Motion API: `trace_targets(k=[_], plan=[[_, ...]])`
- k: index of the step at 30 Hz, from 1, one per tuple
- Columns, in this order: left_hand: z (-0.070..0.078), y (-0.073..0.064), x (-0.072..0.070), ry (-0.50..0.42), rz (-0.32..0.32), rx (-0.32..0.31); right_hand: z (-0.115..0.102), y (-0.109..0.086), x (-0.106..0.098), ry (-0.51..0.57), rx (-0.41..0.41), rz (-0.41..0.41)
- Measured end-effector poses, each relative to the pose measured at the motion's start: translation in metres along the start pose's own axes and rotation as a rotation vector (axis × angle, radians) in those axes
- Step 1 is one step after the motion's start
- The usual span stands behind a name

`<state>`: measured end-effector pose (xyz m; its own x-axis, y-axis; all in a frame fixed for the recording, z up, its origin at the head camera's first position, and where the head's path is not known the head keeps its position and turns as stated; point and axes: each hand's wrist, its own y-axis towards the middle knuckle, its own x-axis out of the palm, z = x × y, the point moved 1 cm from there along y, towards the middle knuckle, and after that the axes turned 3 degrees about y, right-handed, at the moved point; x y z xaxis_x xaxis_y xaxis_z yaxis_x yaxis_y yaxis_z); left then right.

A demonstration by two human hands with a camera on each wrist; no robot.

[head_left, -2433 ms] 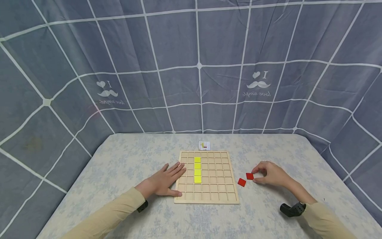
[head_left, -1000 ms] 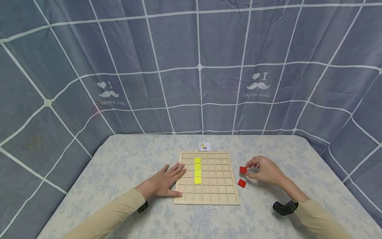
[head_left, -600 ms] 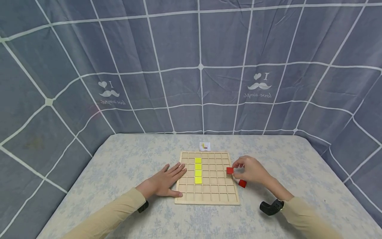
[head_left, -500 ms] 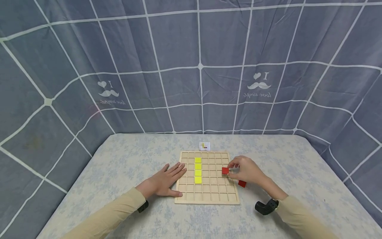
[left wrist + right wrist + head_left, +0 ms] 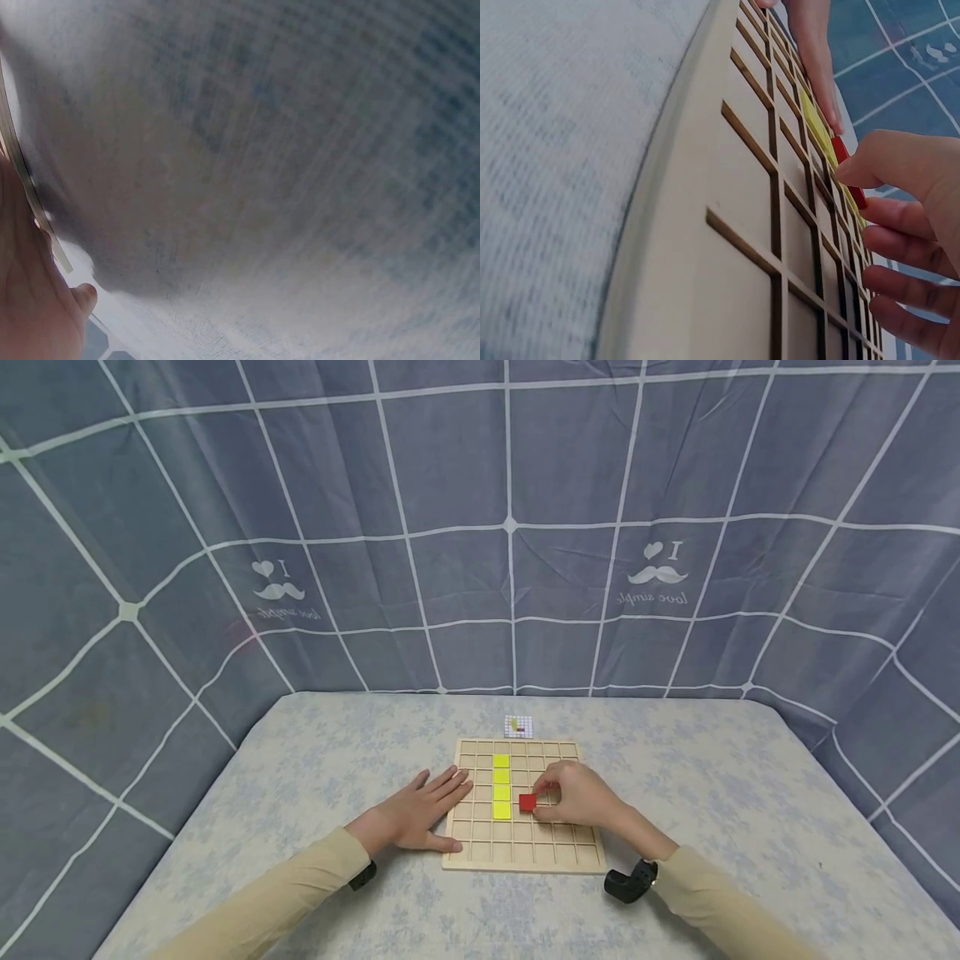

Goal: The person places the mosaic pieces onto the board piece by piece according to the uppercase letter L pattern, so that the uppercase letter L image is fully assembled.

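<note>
My right hand [image 5: 577, 793] pinches a small red square tile [image 5: 527, 802] between thumb and fingers. It holds the tile over the wooden grid board [image 5: 523, 857], just right of the lowest tile in a column of yellow square tiles [image 5: 502, 786]. In the right wrist view the red tile [image 5: 847, 169] is tilted and close over the grid, the other fingers spread below it. My left hand [image 5: 418, 814] lies flat with spread fingers on the board's left edge. The left wrist view shows only part of that hand [image 5: 34, 300] beside the board's rim.
A small printed grid card [image 5: 518, 727] with yellow and red squares lies behind the board. A pale flowered cloth covers the table [image 5: 360, 735]. A grey-blue checked curtain [image 5: 465, 568] surrounds it at the back and sides.
My right hand picked up one red tile right of the board and carried it left over the grid. The second red tile is now hidden behind the right arm. The left hand stays put.
</note>
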<state>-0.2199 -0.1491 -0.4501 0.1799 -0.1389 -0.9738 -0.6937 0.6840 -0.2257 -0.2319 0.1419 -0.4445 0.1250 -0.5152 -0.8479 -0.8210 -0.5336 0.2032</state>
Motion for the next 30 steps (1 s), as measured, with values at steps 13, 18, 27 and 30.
trace_targets(k=[13, 18, 27, 30], plan=[[0.0000, 0.0010, 0.0009, 0.021, -0.011, 0.000, -0.0067, 0.0016, 0.0089, 0.007, -0.001, -0.046], [-0.0006, 0.0013, 0.0017, 0.024, -0.006, 0.001, -0.0045, 0.0019, 0.0092, 0.024, -0.003, -0.058], [-0.0007, 0.0014, 0.0011, 0.021, -0.002, -0.001, -0.0051, 0.0013, 0.0074, 0.058, -0.002, -0.083], [-0.0005, 0.0014, 0.0013, 0.022, -0.003, -0.004, -0.0053, 0.0010, 0.0067, 0.059, -0.001, -0.087]])
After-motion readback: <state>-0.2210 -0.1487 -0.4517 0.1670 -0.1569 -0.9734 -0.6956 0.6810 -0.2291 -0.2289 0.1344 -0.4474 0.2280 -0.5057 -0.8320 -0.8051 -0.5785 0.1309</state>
